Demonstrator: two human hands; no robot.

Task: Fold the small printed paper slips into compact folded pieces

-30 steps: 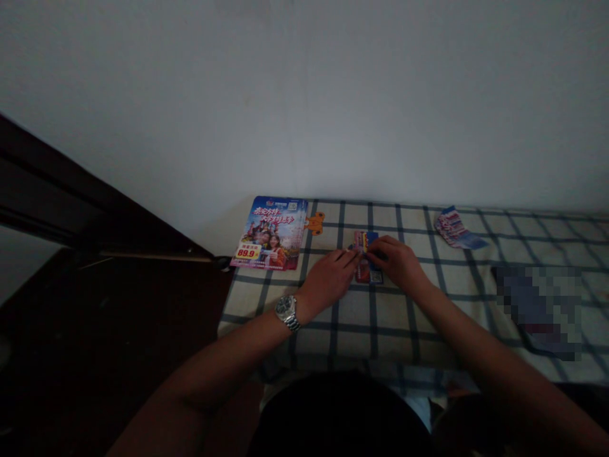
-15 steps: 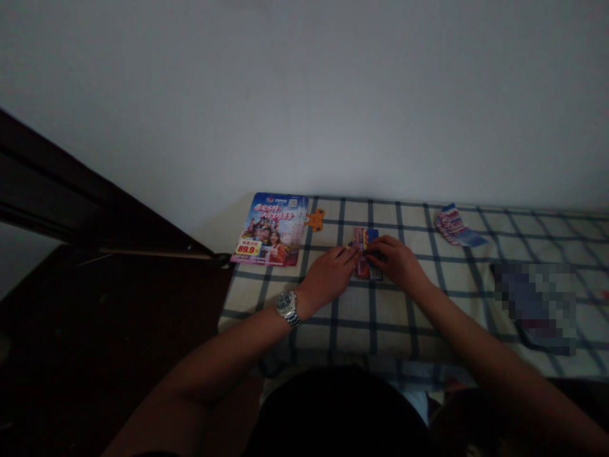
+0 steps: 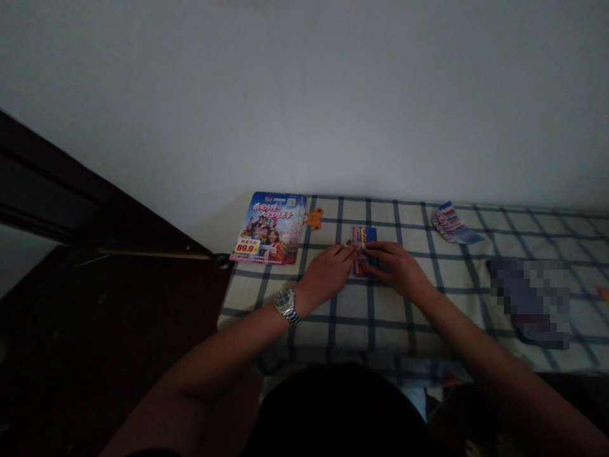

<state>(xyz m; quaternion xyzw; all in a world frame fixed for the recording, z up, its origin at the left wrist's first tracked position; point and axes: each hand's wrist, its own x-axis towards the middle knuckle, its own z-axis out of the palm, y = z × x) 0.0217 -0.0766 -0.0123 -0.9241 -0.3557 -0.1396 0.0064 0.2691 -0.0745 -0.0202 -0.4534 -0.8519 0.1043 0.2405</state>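
Note:
Both my hands rest on a checked cloth (image 3: 390, 311) around a small coloured leaflet (image 3: 363, 239). My left hand (image 3: 327, 274), with a metal watch (image 3: 286, 303) on its wrist, lies flat with fingers stretched out, fingertips touching the leaflet's left edge. My right hand (image 3: 397, 266) has its fingers curled and pinched on the leaflet's right side, covering its lower part.
A large colourful flyer (image 3: 269, 227) lies at the cloth's far left corner, with a small orange piece (image 3: 313, 218) beside it. A fanned stack of leaflets (image 3: 451, 225) lies far right. A blurred dark patch (image 3: 530, 298) sits right. Dark wooden furniture (image 3: 95, 216) stands left.
My right hand has slid slightly down and left along the leaflet. The view has shifted a little; my left hand stays in place.

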